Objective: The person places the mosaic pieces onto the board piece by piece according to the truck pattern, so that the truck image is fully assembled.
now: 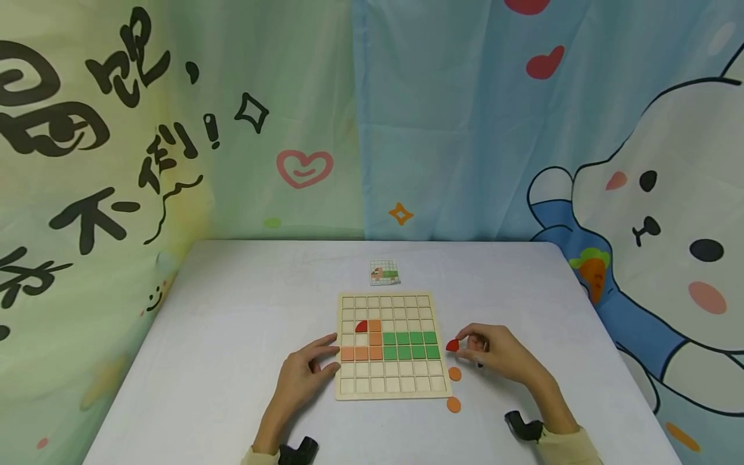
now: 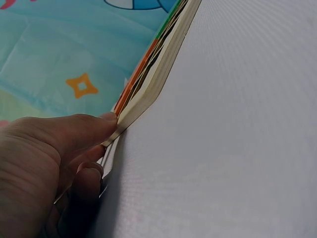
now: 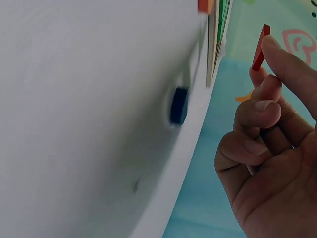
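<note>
A pale wooden grid board point(image 1: 395, 387) lies on the white table, with green squares point(image 1: 403, 352), orange squares point(image 1: 361, 353) and one red quarter-round piece point(image 1: 361, 327) in its cells. My left hand point(image 1: 305, 374) rests at the board's left side, thumb and fingertips touching its edge. In the left wrist view, the thumb point(image 2: 91, 130) presses against the board's rim point(image 2: 143, 106). Just off the right edge, my right hand point(image 1: 494, 349) pinches a second red quarter-round piece point(image 1: 452, 345) between thumb and fingertip. The right wrist view shows this red piece point(image 3: 261, 48) held above the table.
A small pattern card point(image 1: 384, 272) lies behind the board. Two orange discs, one point(image 1: 455, 374) by the right edge and one point(image 1: 454, 405) by the near right corner, lie on the table. Under my right hand sits a dark blue piece point(image 3: 179, 106). A printed curtain hangs behind.
</note>
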`<state>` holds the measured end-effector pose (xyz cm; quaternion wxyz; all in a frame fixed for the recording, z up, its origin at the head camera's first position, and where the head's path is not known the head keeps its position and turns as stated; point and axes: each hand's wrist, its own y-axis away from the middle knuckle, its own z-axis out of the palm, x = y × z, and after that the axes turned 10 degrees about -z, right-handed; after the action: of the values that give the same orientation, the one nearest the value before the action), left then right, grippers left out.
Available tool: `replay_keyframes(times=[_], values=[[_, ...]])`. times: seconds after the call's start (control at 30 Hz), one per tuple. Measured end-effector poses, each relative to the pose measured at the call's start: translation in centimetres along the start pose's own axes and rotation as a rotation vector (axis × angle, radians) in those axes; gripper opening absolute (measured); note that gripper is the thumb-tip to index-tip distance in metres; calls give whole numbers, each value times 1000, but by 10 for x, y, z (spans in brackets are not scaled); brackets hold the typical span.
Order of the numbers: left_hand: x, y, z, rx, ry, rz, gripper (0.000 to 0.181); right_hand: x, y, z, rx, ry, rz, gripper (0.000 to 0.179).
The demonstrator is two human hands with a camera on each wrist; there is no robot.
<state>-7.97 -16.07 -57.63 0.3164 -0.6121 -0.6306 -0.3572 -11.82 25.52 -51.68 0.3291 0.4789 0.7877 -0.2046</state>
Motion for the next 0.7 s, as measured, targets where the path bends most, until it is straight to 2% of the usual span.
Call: replay_keyframes(times=[0.2, 0.47, 0.7], values=[[0, 0, 0, 2, -9, 1, 30, -11, -10, 9, -16, 5, -51, 20], [1, -1, -1, -5, -7, 6, 30, -28, -25, 24, -12, -43, -132, 22], [0, 0, 0, -1, -8, 4, 30, -40, -40, 40, -42, -62, -179, 23]])
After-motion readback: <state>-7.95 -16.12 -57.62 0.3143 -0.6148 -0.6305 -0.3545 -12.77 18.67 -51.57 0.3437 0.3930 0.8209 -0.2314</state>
